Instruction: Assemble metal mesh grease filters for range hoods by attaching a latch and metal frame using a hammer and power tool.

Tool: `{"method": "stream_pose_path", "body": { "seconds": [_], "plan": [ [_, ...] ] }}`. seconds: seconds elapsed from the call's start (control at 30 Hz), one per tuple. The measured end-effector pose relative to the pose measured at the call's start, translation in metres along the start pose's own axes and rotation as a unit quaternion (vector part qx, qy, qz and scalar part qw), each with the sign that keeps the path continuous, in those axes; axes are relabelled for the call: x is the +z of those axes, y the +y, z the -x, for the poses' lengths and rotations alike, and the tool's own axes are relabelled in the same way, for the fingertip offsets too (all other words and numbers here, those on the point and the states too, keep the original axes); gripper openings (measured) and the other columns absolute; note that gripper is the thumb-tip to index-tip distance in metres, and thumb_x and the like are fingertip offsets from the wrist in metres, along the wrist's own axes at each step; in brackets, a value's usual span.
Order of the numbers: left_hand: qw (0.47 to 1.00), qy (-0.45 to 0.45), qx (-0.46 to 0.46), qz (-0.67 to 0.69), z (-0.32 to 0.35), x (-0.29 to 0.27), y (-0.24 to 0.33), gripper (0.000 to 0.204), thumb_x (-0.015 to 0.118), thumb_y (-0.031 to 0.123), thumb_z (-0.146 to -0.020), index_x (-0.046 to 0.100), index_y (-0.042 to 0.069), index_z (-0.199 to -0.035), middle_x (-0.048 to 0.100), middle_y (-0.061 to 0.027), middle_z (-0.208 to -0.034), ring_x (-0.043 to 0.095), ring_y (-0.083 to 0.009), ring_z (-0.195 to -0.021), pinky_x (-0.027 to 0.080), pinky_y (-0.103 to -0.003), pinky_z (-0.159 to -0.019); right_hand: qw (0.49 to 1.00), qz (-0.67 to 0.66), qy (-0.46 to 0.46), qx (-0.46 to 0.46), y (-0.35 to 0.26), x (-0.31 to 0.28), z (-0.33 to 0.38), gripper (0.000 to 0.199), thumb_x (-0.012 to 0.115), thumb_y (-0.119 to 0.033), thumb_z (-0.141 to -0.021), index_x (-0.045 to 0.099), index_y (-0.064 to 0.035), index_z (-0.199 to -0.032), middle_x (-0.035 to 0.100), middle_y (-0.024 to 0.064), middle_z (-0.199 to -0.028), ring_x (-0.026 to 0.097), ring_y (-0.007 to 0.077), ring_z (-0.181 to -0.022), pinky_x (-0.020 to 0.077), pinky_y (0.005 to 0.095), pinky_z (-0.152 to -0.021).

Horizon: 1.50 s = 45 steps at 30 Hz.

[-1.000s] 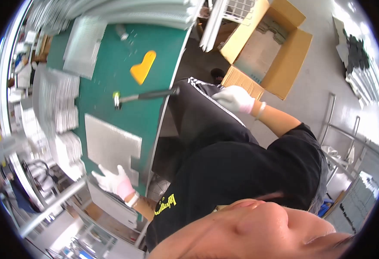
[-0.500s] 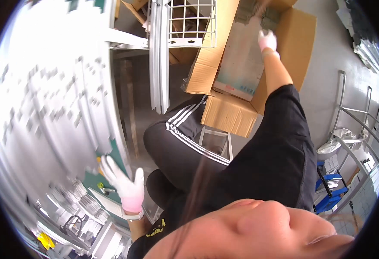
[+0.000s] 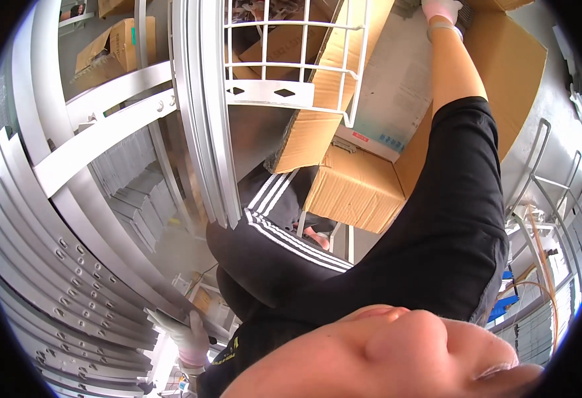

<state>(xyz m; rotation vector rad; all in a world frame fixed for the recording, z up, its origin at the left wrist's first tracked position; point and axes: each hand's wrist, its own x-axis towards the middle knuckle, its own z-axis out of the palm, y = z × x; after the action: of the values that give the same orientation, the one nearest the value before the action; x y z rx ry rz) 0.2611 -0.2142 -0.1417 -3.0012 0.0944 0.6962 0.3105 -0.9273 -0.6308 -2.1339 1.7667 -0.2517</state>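
Note:
My right hand (image 3: 442, 9), in a white and pink glove, reaches into an open cardboard box (image 3: 354, 192) at the far end. It is beside small grey ribbed pieces (image 3: 464, 14); its fingertips are cut off by the picture's upper edge, so a grip cannot be made out. A pale flat sheet or carton (image 3: 397, 83) lies inside the box. At the lower left my left hand (image 3: 188, 337), gloved too, has its fingers stretched out and its thumb apart. It lies against the end of a grey metal strip (image 3: 161, 314), next to stacked metal profiles.
Long slotted metal profiles (image 3: 72, 292) fill the left side. Upright metal rails (image 3: 201, 113) and a white wire basket (image 3: 271, 93) stand left of the box. Another cardboard box (image 3: 108, 53) is at the far left. A metal tube frame (image 3: 535, 166) stands on the right.
The view has shifted, with rails, basket and box appearing larger and lower. My right hand has gone farther into the box. My left hand has moved lower, against the metal strip.

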Motion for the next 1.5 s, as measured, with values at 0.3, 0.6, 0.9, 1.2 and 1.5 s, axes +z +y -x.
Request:
{"method": "stream_pose_path", "body": {
  "seconds": [0.3,0.6,0.9,1.2,1.5],
  "plan": [
    [0.996,0.02,0.013,-0.082,0.001,0.004,0.002,0.094,0.06,0.018,-0.088,0.001,-0.007,-0.156,0.022,-0.0375,-0.155,0.027,-0.0546,-0.142,0.012,-0.057,-0.119,0.741,-0.445,-0.466,-0.189,0.054,-0.06,-0.023,0.109,0.082,-0.02,-0.07,0.019,0.0004,-0.156,0.035,0.033,-0.149,0.04,0.0442,-0.138,0.0403,0.0416,-0.114],
    [0.987,0.085,0.001,-0.135,0.008,0.01,0.039,0.092,0.063,0.013,-0.086,0.007,-0.006,-0.156,0.034,-0.035,-0.15,0.038,-0.0509,-0.136,0.017,-0.056,-0.117,0.982,0.076,-0.175,0.009,-0.044,0.011,0.059,0.106,0.082,-0.017,-0.074,0.017,-0.0022,-0.157,0.048,0.0281,-0.139,0.056,0.0369,-0.125,0.0491,0.0385,-0.104],
    [0.994,0.064,-0.06,-0.059,-0.008,0.012,0.057,0.083,0.07,0.017,-0.086,0.024,-0.013,-0.149,0.047,-0.0356,-0.135,0.054,-0.051,-0.114,0.043,-0.056,-0.097,0.895,-0.442,0.023,-0.05,0.006,-0.061,0.109,0.082,0.084,-0.019,-0.072,0.039,0.0057,-0.137,0.056,0.0197,-0.124,0.056,0.0203,-0.11,0.0498,0.0336,-0.095],
    [0.922,0.197,0.279,-0.183,0.016,0.005,0.085,0.062,0.07,0.028,-0.087,0.041,0.009,-0.139,0.035,-0.0232,-0.137,0.032,-0.0433,-0.13,0.03,-0.058,-0.108,0.629,-0.612,-0.479,-0.002,-0.04,-0.292,0.452,0.094,0.081,-0.023,-0.077,0.026,-0.0101,-0.151,0.043,0.01,-0.138,0.045,0.0234,-0.127,0.0405,0.0397,-0.108],
    [0.751,0.352,0.558,-0.031,0.055,-0.001,0.039,0.039,0.067,0.018,-0.075,0.06,0.024,-0.113,0.058,0.0001,-0.105,0.063,-0.0191,-0.091,0.049,-0.035,-0.084,0.416,-0.547,-0.723,-0.072,-0.1,-0.36,0.581,0.071,0.061,-0.01,-0.09,0.023,-0.0096,-0.15,0.043,0.0119,-0.138,0.042,0.0227,-0.132,0.035,0.0354,-0.113]
  ]
}}
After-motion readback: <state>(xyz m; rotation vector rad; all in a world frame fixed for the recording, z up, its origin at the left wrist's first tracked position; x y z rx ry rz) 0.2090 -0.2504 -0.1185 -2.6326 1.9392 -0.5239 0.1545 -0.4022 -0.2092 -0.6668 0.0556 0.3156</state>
